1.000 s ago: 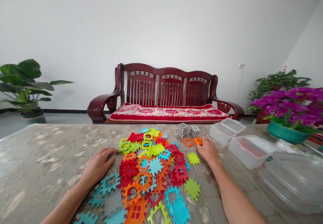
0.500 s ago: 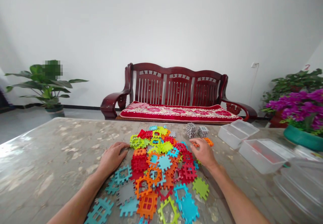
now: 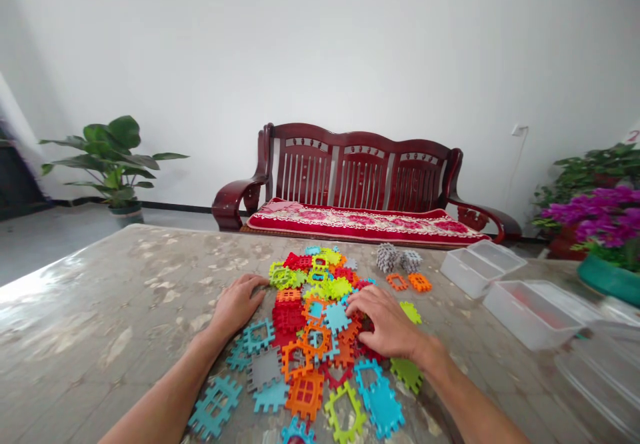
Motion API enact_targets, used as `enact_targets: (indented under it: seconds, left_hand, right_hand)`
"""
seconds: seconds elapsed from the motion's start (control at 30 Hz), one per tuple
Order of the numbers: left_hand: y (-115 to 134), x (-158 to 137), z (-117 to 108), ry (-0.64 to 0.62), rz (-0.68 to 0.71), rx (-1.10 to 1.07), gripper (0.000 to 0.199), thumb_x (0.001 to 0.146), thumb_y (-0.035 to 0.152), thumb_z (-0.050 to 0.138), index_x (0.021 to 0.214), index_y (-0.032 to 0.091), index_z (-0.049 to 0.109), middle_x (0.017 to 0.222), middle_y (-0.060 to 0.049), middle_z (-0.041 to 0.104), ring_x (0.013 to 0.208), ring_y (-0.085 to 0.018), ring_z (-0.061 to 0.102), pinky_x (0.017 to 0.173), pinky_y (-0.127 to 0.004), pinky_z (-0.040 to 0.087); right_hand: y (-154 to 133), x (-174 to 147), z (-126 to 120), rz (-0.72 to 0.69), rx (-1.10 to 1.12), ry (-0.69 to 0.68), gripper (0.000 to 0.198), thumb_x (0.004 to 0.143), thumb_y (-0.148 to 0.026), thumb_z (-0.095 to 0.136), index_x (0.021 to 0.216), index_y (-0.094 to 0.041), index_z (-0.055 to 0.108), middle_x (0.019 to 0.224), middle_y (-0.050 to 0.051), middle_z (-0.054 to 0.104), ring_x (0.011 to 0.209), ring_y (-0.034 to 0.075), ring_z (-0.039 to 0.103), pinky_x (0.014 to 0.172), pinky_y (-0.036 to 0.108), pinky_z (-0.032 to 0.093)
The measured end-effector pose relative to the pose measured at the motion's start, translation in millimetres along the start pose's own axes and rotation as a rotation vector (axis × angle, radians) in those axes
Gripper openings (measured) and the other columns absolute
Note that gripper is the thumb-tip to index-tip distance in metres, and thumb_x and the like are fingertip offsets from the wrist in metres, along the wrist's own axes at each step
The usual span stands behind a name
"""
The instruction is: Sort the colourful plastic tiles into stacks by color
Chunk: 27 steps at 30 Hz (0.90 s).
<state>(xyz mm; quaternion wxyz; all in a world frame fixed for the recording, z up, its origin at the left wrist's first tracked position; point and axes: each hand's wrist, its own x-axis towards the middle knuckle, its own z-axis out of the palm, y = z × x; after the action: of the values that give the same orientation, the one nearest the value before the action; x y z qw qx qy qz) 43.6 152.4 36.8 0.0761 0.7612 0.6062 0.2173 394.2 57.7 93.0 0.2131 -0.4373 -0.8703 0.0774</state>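
A pile of plastic interlocking panels with notched edges, in red, orange, lime, blue and grey, spreads across the table (image 3: 150, 284). My left hand (image 3: 239, 305) rests flat on the table at the pile's left side, its fingertips close to a lime panel (image 3: 281, 276). Over the right part of the pile is my right hand (image 3: 384, 321), fingers bent and thumb apart. Its fingertips reach the edge of a light blue panel (image 3: 336, 317); red panels lie partly hidden beneath it. Nearer me are an orange window panel (image 3: 305, 394) and a bright blue panel (image 3: 384, 407).
Grey stacked pieces (image 3: 387, 257) stand behind two orange panels (image 3: 419, 283). Clear plastic boxes (image 3: 530, 317) and a pot of purple flowers (image 3: 610, 221) occupy the right side. Beyond the table is a dark red wooden bench (image 3: 360, 164); a leafy plant (image 3: 113, 164) stands at left.
My right hand has moved left and nearer, from beside the orange panels onto the pile. The left hand stays beside the pile. The whole view has shifted slightly.
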Motion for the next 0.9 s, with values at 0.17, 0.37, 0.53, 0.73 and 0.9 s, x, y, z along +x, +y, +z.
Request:
enact_targets:
  seconds: [0.17, 0.37, 0.53, 0.73, 0.9]
  left_hand:
    - [-1, 1, 1, 0.002, -0.001, 0.006, 0.036, 0.086, 0.031, 0.046, 0.111, 0.029, 0.071, 0.123, -0.003, 0.067, 0.116, -0.024, 0.06, 0.103, -0.038, 0.043]
    - [-1, 0, 1, 0.007, 0.001, 0.018, 0.036, 0.086, 0.031, 0.045, 0.111, 0.03, 0.071, 0.122, -0.002, 0.068, 0.115, -0.023, 0.061, 0.101, -0.036, 0.044]
    - [0, 0, 0, -0.001, 0.001, 0.02, 0.036, 0.086, 0.031, 0.045, 0.111, 0.028, 0.071, 0.122, -0.003, 0.067, 0.116, -0.024, 0.06, 0.103, -0.037, 0.043]
    - [-1, 0, 0, -0.002, -0.003, 0.01, 0.037, 0.086, 0.031, 0.044, 0.112, 0.029, 0.071, 0.123, -0.003, 0.067, 0.116, -0.025, 0.06, 0.1, -0.038, 0.045]
    - [-4, 1, 3, 0.029, 0.021, 0.003, 0.035, 0.085, 0.031, 0.046, 0.109, 0.03, 0.072, 0.12, -0.002, 0.069, 0.112, -0.023, 0.062, 0.1, -0.035, 0.045]
  right_hand:
    - [7, 0, 10, -0.036, 0.012, 0.04, 0.025, 0.074, -0.007, 0.066, 0.092, -0.025, 0.066, 0.106, -0.002, 0.07, 0.104, 0.02, 0.057, 0.097, 0.037, 0.04]
    - [1, 1, 14, 0.031, 0.035, 0.143, 0.013, 0.085, -0.015, 0.062, 0.089, -0.024, 0.07, 0.088, 0.001, 0.072, 0.09, 0.018, 0.061, 0.086, 0.033, 0.044]
    - [6, 3, 13, 0.342, 0.171, 0.214, 0.017, 0.086, -0.026, 0.058, 0.091, -0.023, 0.074, 0.086, 0.003, 0.074, 0.079, 0.019, 0.065, 0.075, 0.031, 0.047]
    - [27, 1, 17, 0.502, 0.307, 0.242, 0.026, 0.083, -0.032, 0.054, 0.095, -0.02, 0.075, 0.088, 0.005, 0.077, 0.078, 0.021, 0.07, 0.071, 0.03, 0.05]
    - [23, -1, 10, 0.577, 0.06, 0.245, 0.031, 0.084, -0.035, 0.056, 0.107, -0.021, 0.072, 0.089, 0.005, 0.075, 0.078, 0.02, 0.068, 0.074, 0.032, 0.05]
